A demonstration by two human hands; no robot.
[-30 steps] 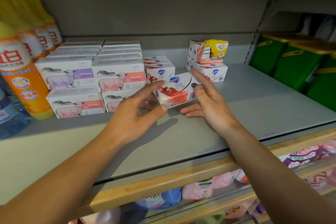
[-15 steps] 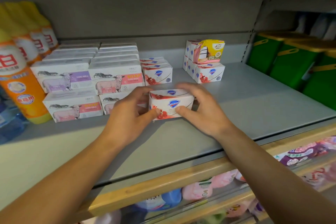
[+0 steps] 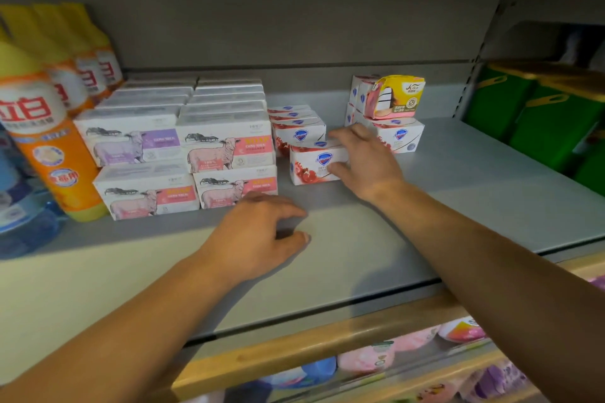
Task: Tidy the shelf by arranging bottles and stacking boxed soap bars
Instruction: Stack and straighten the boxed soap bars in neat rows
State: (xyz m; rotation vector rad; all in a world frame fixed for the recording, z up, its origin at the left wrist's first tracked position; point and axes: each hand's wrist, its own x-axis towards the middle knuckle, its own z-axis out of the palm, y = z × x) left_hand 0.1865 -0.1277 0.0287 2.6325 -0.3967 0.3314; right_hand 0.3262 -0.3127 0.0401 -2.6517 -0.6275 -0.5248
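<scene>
A white and red soap box (image 3: 316, 163) stands on the grey shelf (image 3: 474, 193), just in front of a row of the same boxes (image 3: 299, 127). My right hand (image 3: 365, 160) grips its right end, fingers over the top and thumb on the front. My left hand (image 3: 262, 235) hovers over the shelf nearer the front, fingers loosely curled, holding nothing. Stacked sheep-print soap boxes (image 3: 183, 154) fill the left middle. Orange and yellow bottles (image 3: 49, 127) line the far left.
A second small stack of white and red soap boxes (image 3: 397, 137) stands at the back right with a yellow and pink pack (image 3: 397, 96) on top. Green containers (image 3: 537, 111) sit on the neighbouring shelf at right. A wooden lip (image 3: 294, 350) edges the shelf front.
The soap box has gone back and down onto the shelf in front of its row. My left hand has let go and drawn back toward the front; my right hand still holds the box.
</scene>
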